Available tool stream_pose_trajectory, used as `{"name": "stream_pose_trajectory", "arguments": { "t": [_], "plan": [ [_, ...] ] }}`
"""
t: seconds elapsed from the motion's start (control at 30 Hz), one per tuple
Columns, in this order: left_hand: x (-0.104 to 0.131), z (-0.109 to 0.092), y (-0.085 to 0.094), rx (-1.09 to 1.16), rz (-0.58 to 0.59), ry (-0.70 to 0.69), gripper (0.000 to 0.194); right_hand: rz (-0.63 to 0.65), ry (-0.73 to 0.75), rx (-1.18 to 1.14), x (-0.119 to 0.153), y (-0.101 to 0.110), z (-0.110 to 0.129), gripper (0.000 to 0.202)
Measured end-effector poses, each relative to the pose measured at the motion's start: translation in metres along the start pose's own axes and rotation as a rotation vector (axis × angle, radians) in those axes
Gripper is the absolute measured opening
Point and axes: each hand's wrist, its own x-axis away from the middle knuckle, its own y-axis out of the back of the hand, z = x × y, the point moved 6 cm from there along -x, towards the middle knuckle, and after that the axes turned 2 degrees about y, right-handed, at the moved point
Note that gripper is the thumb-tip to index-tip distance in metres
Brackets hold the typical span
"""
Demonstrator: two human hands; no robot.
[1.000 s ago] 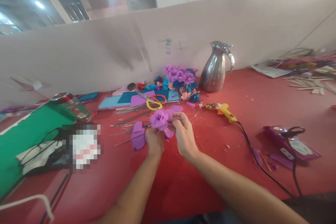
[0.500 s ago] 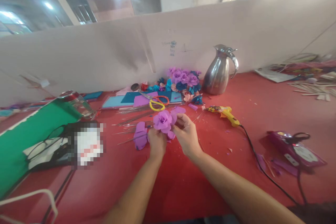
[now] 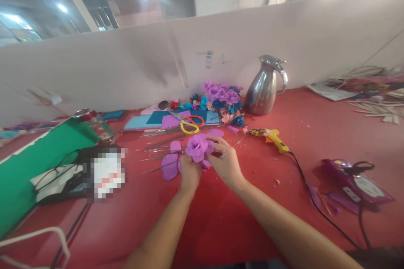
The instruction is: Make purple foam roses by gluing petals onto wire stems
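Note:
A purple paper flower (image 3: 198, 148) faces up and toward me at the middle of the red table. My left hand (image 3: 191, 174) is closed around its underside from below. The fingers of my right hand (image 3: 224, 159) pinch a petal at its right edge. Loose purple petals (image 3: 169, 167) lie left of my left hand, beside several thin wires (image 3: 158, 149). Another cut petal (image 3: 215, 133) rests just behind the flower. Scissors (image 3: 190, 126) with yellow and orange handles lie behind it on coloured paper sheets (image 3: 135, 122).
A pile of finished paper flowers (image 3: 222, 96) and a metal jug (image 3: 262, 88) stand against the wall. On the right lie a yellow glue gun (image 3: 274, 138), its cord, and a purple power strip (image 3: 356, 180). At left are a glass jar (image 3: 96, 127) and a green board (image 3: 72, 134).
The purple petal left of the flower now lies lower and flatter among the loose ones. My right fingers stay at the flower's edge, slightly shifted. The view has moved a little.

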Motion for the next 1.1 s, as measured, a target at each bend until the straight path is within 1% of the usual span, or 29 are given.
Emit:
{"name": "stream_pose_trajectory", "arguments": {
  "t": [0.13, 0.33, 0.47, 0.57, 0.73, 0.9, 0.97, 1.0, 1.1],
  "plan": [
    [0.001, -0.003, -0.003, -0.058, 0.05, -0.057, 0.014, -0.003, 0.058, 0.1, 0.0, 0.001, -0.001, 0.022],
    [0.004, -0.009, -0.008, -0.055, 0.113, -0.027, 0.014, -0.006, 0.153, 0.236, -0.001, 0.001, -0.002, 0.02],
    [0.004, -0.01, -0.009, -0.052, 0.132, -0.025, 0.014, 0.001, 0.199, 0.316, -0.001, 0.001, 0.002, 0.017],
    [0.004, -0.009, -0.01, -0.008, 0.148, -0.004, 0.014, 0.011, 0.22, 0.352, -0.001, 0.001, 0.004, 0.015],
    [0.004, -0.012, -0.01, 0.114, 0.128, 0.061, 0.018, 0.011, 0.231, 0.373, 0.001, 0.0, 0.007, 0.008],
    [-0.001, -0.018, -0.008, 0.255, 0.135, 0.092, 0.023, -0.013, 0.299, 0.275, 0.006, 0.004, 0.02, 0.02],
    [-0.002, -0.017, -0.007, 0.279, 0.147, 0.119, 0.028, -0.045, 0.266, 0.245, 0.004, 0.009, 0.021, 0.02],
    [-0.002, -0.016, -0.007, 0.282, 0.154, 0.129, 0.03, -0.057, 0.217, 0.233, 0.002, 0.011, 0.018, 0.019],
    [-0.002, -0.015, -0.008, 0.259, 0.164, 0.144, 0.034, -0.028, -0.007, 0.141, -0.004, 0.013, 0.002, 0.018]
  ]
}}
